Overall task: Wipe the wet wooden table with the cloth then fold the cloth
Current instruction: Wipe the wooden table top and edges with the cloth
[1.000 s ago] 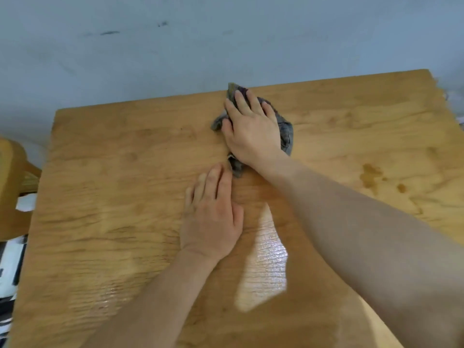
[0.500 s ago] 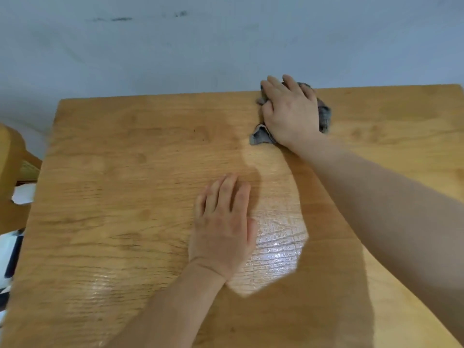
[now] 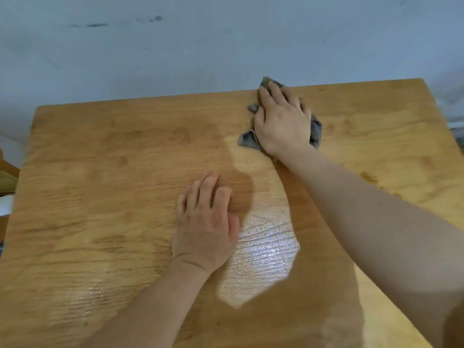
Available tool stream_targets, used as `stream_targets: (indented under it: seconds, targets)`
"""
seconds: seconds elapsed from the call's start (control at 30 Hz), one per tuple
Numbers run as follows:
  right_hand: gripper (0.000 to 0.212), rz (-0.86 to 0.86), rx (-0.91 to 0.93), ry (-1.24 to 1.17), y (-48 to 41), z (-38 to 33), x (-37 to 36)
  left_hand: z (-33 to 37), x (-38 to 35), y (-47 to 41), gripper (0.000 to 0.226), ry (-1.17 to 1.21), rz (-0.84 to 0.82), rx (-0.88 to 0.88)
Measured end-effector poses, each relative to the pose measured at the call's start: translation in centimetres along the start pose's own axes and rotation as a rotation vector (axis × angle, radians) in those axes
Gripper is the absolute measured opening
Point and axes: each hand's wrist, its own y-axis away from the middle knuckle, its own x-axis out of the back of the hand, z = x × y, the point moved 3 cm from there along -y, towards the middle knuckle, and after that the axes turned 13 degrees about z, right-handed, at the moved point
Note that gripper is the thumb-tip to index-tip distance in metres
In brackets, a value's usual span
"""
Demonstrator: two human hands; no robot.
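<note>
A wooden table (image 3: 100, 172) fills the view, with a glossy wet sheen near its middle and front. My right hand (image 3: 282, 121) presses flat on a crumpled grey cloth (image 3: 315, 130) near the table's far edge; cloth shows at the fingertips, by the thumb and on the right side of the hand. My left hand (image 3: 206, 222) rests flat on the table's middle, fingers straight, holding nothing. Most of the cloth is hidden under my right palm.
Dark wet spots (image 3: 369, 177) lie on the wood to the right of my right forearm. A pale blue-grey wall (image 3: 200, 46) rises right behind the table's far edge. Part of a wooden chair (image 3: 7, 177) shows past the left edge.
My right hand has slid the cloth from the middle of the far edge towards the right and close to the far edge. My left hand stays flat in the table's middle.
</note>
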Motion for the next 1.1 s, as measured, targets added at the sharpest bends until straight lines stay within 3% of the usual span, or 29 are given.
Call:
stream_targets:
  seconds: [0.13,0.37,0.47,0.73,0.87,0.97,1.1]
  targets:
    - [0.056,0.012,-0.035,0.032,3.2,-1.2,0.1,0.2,0.0,0.1,0.027,-0.011,-0.004,-0.004]
    - [0.050,-0.067,0.136,-0.008,21.3,0.7,6.1,0.2,0.1,0.2,0.029,-0.026,-0.006,-0.005]
    - [0.050,-0.064,0.155,-0.031,20.4,1.9,6.2,0.2,0.2,0.2,0.028,-0.041,0.002,-0.010]
    - [0.054,-0.089,-0.022,0.000,5.7,2.4,2.0,0.2,0.0,0.3,0.027,-0.026,0.022,0.014]
    - [0.052,-0.020,0.004,-0.005,15.6,2.9,5.3,0.3,0.3,0.3,0.027,-0.016,0.013,0.019]
    - [0.051,-0.067,0.032,0.020,23.8,4.6,7.8,0.4,0.4,0.3,0.031,-0.055,-0.020,0.014]
    - [0.052,-0.096,0.076,0.008,24.5,5.2,7.9,1.1,0.0,0.3,0.047,-0.128,-0.112,0.021]
